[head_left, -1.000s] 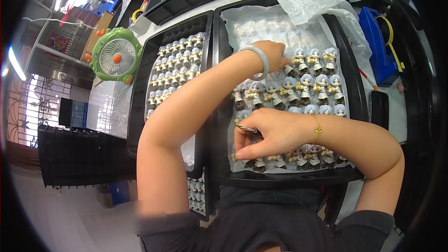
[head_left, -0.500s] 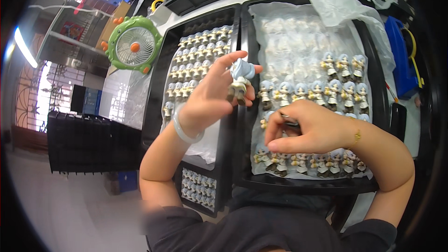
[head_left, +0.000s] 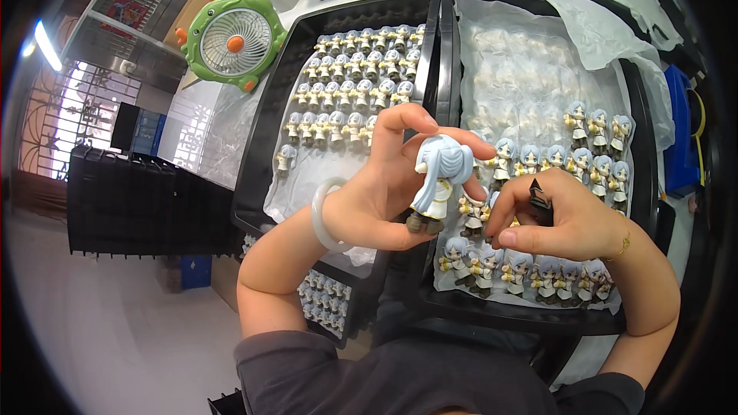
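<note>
Between the fingertips and thumb of my left hand [head_left: 369,204], which wears a pale bangle, a small figurine [head_left: 443,177] stands nearly upright. Its pale-blue hair falls in a long tail, and it has a white coat and dark boots; its face is turned away. Just to the right, my right hand [head_left: 573,219] is curled above the right tray. A black pointed tool [head_left: 541,203], its kind unclear, sticks up from among these fingers, its lower part hidden. The two hands are close but apart. Beneath the right hand, similar figurines [head_left: 517,270] lie in rows.
The right black tray [head_left: 646,154] is lined with white sheeting [head_left: 515,54] that covers its far figurines. Alongside, the left black tray [head_left: 257,150] holds more rows. A green fan [head_left: 238,42] stands at the far left, a blue-and-yellow object [head_left: 680,138] at the right.
My left hand has come nearer and to the right, toward my right hand. The figurine has turned more upright. The black tool shows more plainly, and the whole view has shifted.
</note>
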Action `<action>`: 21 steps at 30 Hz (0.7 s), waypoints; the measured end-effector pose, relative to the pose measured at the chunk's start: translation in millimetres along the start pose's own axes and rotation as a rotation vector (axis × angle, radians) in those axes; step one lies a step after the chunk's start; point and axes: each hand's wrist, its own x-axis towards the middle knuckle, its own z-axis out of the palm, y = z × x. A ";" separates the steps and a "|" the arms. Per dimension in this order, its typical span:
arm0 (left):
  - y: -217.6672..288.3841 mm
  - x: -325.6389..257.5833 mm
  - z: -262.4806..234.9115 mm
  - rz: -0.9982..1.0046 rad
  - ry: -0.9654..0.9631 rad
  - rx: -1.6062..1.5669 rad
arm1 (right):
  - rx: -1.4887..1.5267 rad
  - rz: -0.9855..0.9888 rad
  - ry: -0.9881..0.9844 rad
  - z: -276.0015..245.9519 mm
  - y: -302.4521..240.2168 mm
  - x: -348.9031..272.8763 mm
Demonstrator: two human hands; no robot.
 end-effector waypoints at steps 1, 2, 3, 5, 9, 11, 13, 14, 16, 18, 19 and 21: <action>-0.3 -0.3 -1.5 -0.001 -0.015 0.017 | 0.000 0.003 0.001 0.3 0.1 0.1; -0.5 -0.2 -4.0 -0.002 -0.030 0.035 | 0.005 -0.004 0.001 0.7 0.7 0.1; -0.6 -0.7 -5.2 -0.003 -0.044 0.052 | 0.011 -0.011 0.001 1.1 1.3 -0.2; 0.1 0.9 -3.6 0.005 -0.027 0.161 | 0.023 -0.010 0.006 0.8 1.8 -0.6; -5.7 -0.4 -5.0 0.054 0.053 0.568 | 0.030 -0.006 0.012 -0.9 -1.4 -0.2; -1.5 -4.5 -3.8 0.010 0.069 0.765 | 0.031 -0.010 0.017 -0.7 -1.7 -0.9; 1.2 -2.3 -0.8 0.076 0.110 1.009 | 0.042 -0.008 0.020 -0.5 -0.5 -1.3; 5.3 -0.9 2.2 0.045 0.115 1.110 | 0.045 -0.002 0.019 -0.2 -0.5 -1.2; 11.7 1.4 7.4 -0.019 0.122 1.310 | 0.051 0.010 0.022 0.0 -1.0 -1.6; 7.7 1.1 8.0 0.029 0.185 1.351 | 0.054 0.009 0.028 -0.1 -0.1 -1.7; 7.5 0.9 8.0 0.022 0.192 1.372 | 0.056 0.008 0.031 0.0 0.4 -1.4; 7.8 0.6 7.8 0.015 0.199 1.397 | 0.075 0.013 0.038 0.9 1.4 -0.9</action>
